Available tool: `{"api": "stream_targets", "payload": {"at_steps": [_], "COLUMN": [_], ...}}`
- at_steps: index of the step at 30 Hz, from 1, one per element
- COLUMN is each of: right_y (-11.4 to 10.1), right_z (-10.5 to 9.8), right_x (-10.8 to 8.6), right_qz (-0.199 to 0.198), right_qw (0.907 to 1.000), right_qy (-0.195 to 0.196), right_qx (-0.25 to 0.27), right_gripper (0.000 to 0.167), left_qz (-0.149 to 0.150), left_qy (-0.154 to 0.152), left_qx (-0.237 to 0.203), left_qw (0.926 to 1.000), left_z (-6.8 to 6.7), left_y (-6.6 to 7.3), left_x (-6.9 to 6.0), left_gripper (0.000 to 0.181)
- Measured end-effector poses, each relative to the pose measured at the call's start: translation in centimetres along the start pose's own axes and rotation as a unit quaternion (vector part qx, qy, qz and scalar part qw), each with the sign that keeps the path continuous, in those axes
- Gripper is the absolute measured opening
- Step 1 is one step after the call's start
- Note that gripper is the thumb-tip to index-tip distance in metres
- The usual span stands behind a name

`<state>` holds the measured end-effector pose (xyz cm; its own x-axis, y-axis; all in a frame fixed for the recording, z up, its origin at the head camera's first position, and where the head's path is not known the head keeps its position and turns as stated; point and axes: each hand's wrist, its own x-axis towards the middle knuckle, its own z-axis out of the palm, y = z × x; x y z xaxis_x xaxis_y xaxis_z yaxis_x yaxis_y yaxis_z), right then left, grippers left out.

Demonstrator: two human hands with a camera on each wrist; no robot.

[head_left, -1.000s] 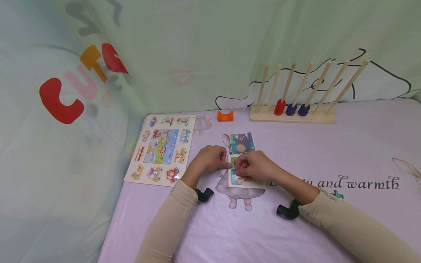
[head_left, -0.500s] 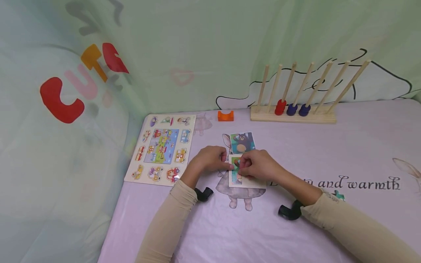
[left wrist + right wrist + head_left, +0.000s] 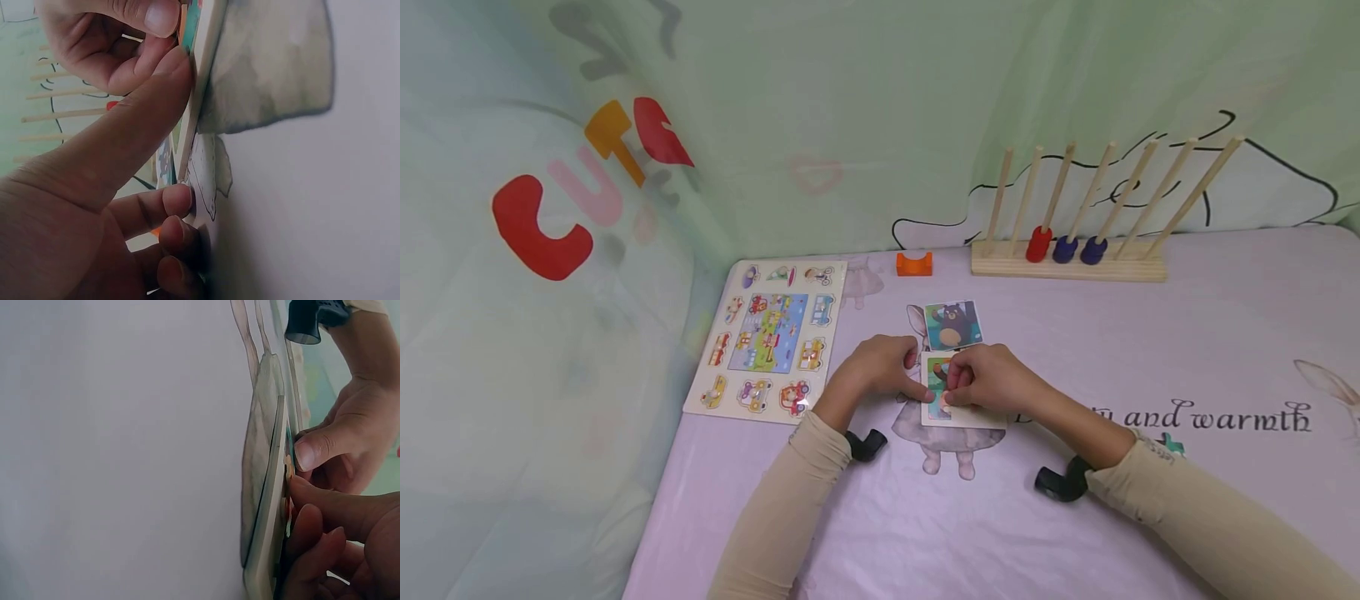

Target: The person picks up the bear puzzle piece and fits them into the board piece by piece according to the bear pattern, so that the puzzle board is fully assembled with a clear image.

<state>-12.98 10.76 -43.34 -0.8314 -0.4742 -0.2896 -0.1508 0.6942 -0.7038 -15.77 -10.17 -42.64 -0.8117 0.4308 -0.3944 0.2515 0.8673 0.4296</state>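
Note:
A small cream jigsaw board (image 3: 981, 419) lies on the table, its left part filled with coloured pieces (image 3: 937, 409). At its left side is my left hand (image 3: 882, 367). The left thumb (image 3: 150, 119) presses down on the pieces, while the other fingers bend beside the board's edge. My right hand (image 3: 992, 377) pinches a puzzle piece (image 3: 289, 467) between thumb and index finger, low over the board, against the filled part. Most of that piece is hidden by the fingers. Just behind the board is a bear picture card (image 3: 952, 325).
A vehicle peg puzzle (image 3: 767, 333) lies at the left. An orange block (image 3: 913, 265) and a wooden rack (image 3: 1067, 265) with upright rods stand along the back. A loose green piece (image 3: 1172, 446) lies near the right sleeve. Black curved parts (image 3: 1060, 482) sit at both wrists.
My right hand has shifted slightly right over the board, uncovering more of the filled pieces. The left thumb has slid a little nearer, down onto the pieces.

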Motion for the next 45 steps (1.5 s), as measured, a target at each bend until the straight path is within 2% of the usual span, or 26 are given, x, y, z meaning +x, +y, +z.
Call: {"api": "stream_targets", "payload": {"at_steps": [15, 25, 32, 37, 42, 45], "right_y": [-0.3, -0.5, -0.4, -0.1, 0.7, 1.1], "right_z": [0.1, -0.1, 0.2, 0.1, -0.7, -1.7], "right_x": [-0.1, 0.0, 0.0, 0.0, -0.7, -1.5], "right_qz": [0.007, 0.009, 0.006, -0.008, -0.043, -0.045], "right_qw": [0.9999, 0.9999, 0.9999, 0.9999, 0.9988, 0.9982], "right_qy": [0.001, -0.007, 0.002, 0.003, -0.023, -0.032], "right_qx": [-0.007, -0.006, -0.013, -0.013, 0.009, 0.025], "right_gripper": [0.017, 0.018, 0.019, 0.018, 0.011, 0.009], "left_qz": [-0.005, -0.015, -0.012, -0.029, -0.054, -0.07], "left_qy": [0.004, -0.017, -0.025, -0.028, -0.029, -0.026], "left_qx": [0.011, 0.005, 0.04, 0.041, 0.045, 0.052], "left_qw": [0.9999, 0.9997, 0.9988, 0.9983, 0.9971, 0.9959], "left_z": [0.1, 0.0, 0.3, 0.4, 0.6, 0.6], "left_y": [0.2, 0.5, 0.9, 1.4, 1.6, 1.7], "left_x": [-0.1, -0.2, -0.3, -0.2, 0.0, 0.0], "left_gripper": [0.052, 0.056, 0.063, 0.066, 0.069, 0.07]}}
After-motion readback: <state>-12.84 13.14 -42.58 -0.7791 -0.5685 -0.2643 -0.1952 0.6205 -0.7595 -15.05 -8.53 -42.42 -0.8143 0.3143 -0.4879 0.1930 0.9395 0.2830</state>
